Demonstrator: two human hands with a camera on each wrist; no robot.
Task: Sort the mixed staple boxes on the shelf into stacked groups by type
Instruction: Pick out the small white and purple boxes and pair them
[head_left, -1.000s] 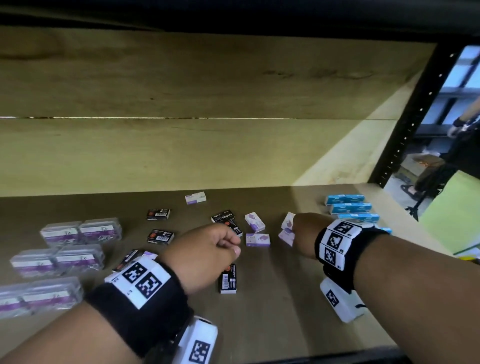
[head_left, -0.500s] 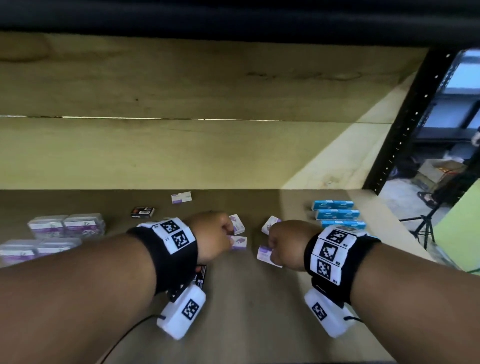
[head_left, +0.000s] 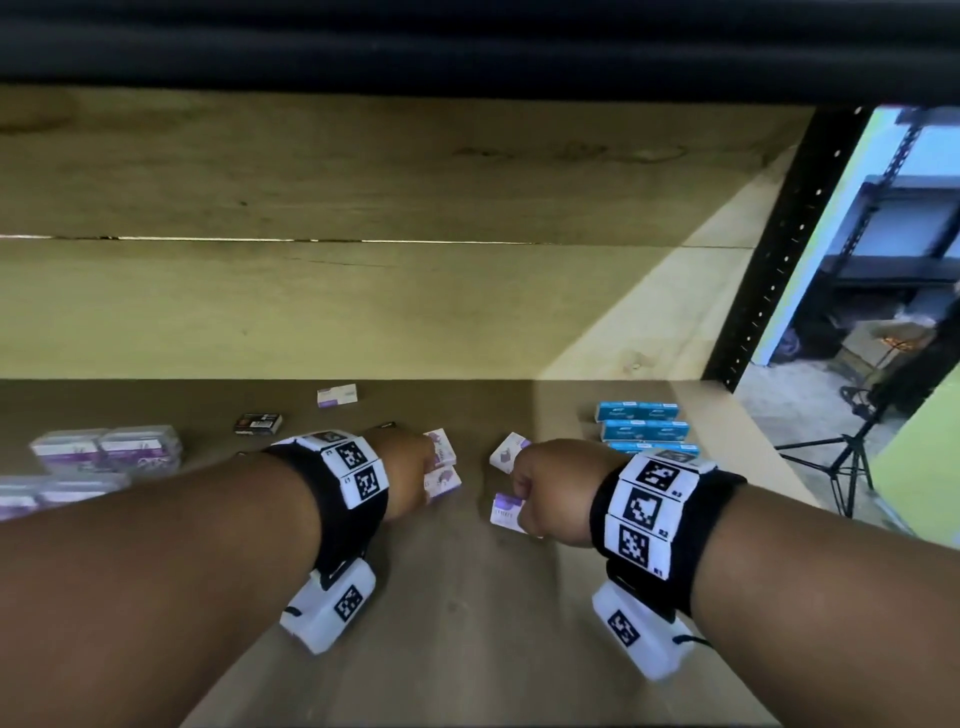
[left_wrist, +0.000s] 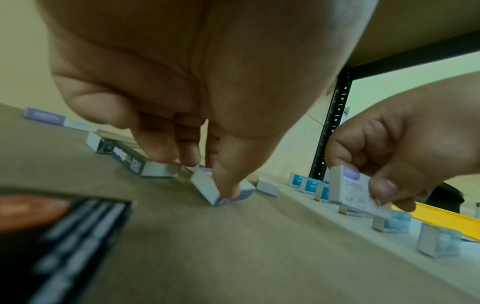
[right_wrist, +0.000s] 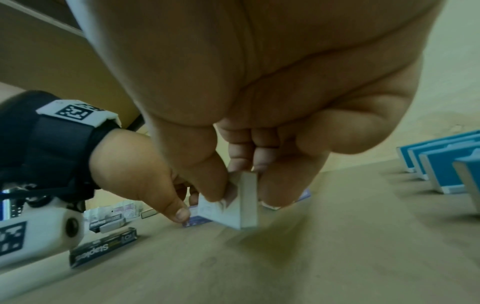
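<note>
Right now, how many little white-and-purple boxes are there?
5 white-and-purple cardboard boxes: one at the back, two by the left hand, one beyond the right hand, one pinched in it. Hands may hide others.

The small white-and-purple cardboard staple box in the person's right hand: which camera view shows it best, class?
The left wrist view: the white-and-purple staple box shows its printed face, pinched by the right hand. The right wrist view shows only blurred white edges; the head view, a corner beneath the fist.
</note>
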